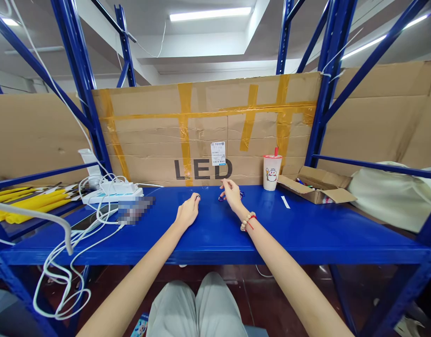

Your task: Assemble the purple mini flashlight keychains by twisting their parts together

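Over the blue shelf top [208,234], my left hand [188,210] is closed in a pinch, with a small dark item at its fingertips that is too small to name. My right hand [231,194], wearing a beaded bracelet [248,221], is to the right of it with its fingers bent and partly apart. Small dark blue pieces [241,194] show beside and behind the right fingers; whether the fingers touch them is unclear. A gap separates the two hands.
A white cup [272,173] with a red straw, a paper strip [285,202] and an open cardboard box [317,185] are at right. A power strip [112,193] with tangled white cables sits at left. Cardboard [148,140] stands behind, between blue posts.
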Demonstrator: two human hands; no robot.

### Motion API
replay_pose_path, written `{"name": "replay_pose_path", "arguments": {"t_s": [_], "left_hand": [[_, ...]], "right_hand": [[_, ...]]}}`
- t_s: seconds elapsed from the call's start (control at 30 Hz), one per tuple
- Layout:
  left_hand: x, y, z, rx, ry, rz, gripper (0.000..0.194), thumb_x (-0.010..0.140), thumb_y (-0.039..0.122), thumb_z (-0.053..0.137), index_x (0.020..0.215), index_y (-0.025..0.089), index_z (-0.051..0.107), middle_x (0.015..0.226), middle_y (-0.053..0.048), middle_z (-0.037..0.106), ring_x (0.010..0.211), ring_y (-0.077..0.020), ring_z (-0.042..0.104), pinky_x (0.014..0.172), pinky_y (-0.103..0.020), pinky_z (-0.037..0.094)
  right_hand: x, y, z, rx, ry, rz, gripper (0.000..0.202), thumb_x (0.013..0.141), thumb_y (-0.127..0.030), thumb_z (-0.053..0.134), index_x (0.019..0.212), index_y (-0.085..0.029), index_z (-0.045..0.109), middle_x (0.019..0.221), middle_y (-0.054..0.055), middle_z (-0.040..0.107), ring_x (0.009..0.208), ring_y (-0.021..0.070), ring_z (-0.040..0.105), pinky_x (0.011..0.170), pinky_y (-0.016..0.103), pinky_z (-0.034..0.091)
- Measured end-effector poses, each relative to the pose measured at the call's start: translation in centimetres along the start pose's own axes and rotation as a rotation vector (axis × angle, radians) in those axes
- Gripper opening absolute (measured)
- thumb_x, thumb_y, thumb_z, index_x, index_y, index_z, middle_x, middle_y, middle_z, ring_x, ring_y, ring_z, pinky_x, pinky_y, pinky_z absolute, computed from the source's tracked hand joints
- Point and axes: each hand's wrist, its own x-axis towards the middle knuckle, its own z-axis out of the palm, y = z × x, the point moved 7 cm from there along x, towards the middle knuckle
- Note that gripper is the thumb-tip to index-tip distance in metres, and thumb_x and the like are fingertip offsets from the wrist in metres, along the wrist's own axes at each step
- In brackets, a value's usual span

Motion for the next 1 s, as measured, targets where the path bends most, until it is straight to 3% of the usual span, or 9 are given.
{"name": "replay_pose_path", "arguments": {"t_s": [0.1, 0.2, 0.33, 0.43, 0.53, 0.77, 1.0], "left_hand": [[0.0, -0.2, 0.1, 0.008, -0.007, -0.02, 0.025, 0.093, 0.034, 0.02, 0.1, 0.025, 0.042, 0.089, 0.0, 0.062, 0.082, -0.0182, 0.058, 0.061, -0.026, 0.036], [0.0, 0.1, 0.2, -0.01, -0.037, 0.006, 0.026, 0.093, 0.034, 0.02, 0.102, 0.026, 0.042, 0.086, 0.0, 0.062, 0.082, -0.0177, 0.059, 0.064, -0.026, 0.037], [-0.1, 0.7, 0.5, -0.041, -0.101, 0.045, 0.027, 0.093, 0.035, 0.02, 0.107, 0.027, 0.043, 0.081, 0.0, 0.062, 0.08, -0.017, 0.06, 0.065, -0.025, 0.039], [-0.1, 0.8, 0.5, -0.057, -0.098, 0.058, 0.028, 0.093, 0.035, 0.022, 0.108, 0.027, 0.044, 0.092, -0.001, 0.062, 0.087, -0.0179, 0.059, 0.066, -0.024, 0.04], [-0.2, 0.8, 0.5, -0.06, -0.079, 0.089, 0.028, 0.093, 0.035, 0.021, 0.107, 0.027, 0.045, 0.097, -0.001, 0.062, 0.09, -0.0194, 0.059, 0.068, -0.026, 0.041], [-0.1, 0.6, 0.6, -0.057, -0.071, 0.08, 0.029, 0.093, 0.037, 0.023, 0.111, 0.028, 0.044, 0.102, -0.001, 0.062, 0.096, -0.0203, 0.058, 0.076, -0.029, 0.043], [-0.2, 0.8, 0.7, -0.064, -0.06, 0.139, 0.027, 0.093, 0.036, 0.024, 0.11, 0.029, 0.044, 0.103, 0.001, 0.061, 0.096, -0.0198, 0.058, 0.073, -0.027, 0.043]], "right_hand": [[0.1, 0.1, -0.7, 0.011, 0.073, 0.022, 0.037, 0.082, -0.043, 0.035, 0.099, -0.015, 0.053, 0.082, 0.004, 0.057, 0.046, 0.0049, 0.051, 0.036, 0.015, 0.035], [0.0, 0.1, -0.6, 0.001, 0.046, 0.047, 0.036, 0.079, -0.042, 0.04, 0.095, -0.014, 0.057, 0.082, 0.005, 0.059, 0.049, 0.0062, 0.052, 0.037, 0.015, 0.036], [-0.8, -0.1, 1.3, -0.03, -0.166, 0.041, 0.032, 0.069, -0.042, 0.057, 0.082, -0.014, 0.066, 0.079, 0.005, 0.063, 0.063, 0.0111, 0.056, 0.043, 0.016, 0.039], [-1.6, -0.3, 3.0, -0.05, -0.357, 0.012, 0.033, 0.062, -0.043, 0.065, 0.079, -0.015, 0.069, 0.079, 0.005, 0.066, 0.069, 0.0133, 0.057, 0.047, 0.017, 0.041], [-2.2, -0.5, 3.7, -0.073, -0.46, -0.01, 0.035, 0.062, -0.043, 0.066, 0.079, -0.014, 0.07, 0.079, 0.005, 0.067, 0.07, 0.0138, 0.057, 0.05, 0.018, 0.041], [-2.4, -0.3, 3.9, -0.124, -0.496, -0.011, 0.04, 0.062, -0.048, 0.065, 0.079, -0.012, 0.07, 0.077, 0.006, 0.065, 0.068, 0.0137, 0.055, 0.049, 0.019, 0.041], [-2.5, -0.3, 3.7, -0.142, -0.487, 0.025, 0.043, 0.065, -0.052, 0.061, 0.08, -0.013, 0.07, 0.074, 0.004, 0.063, 0.063, 0.01, 0.052, 0.047, 0.016, 0.04]]}}
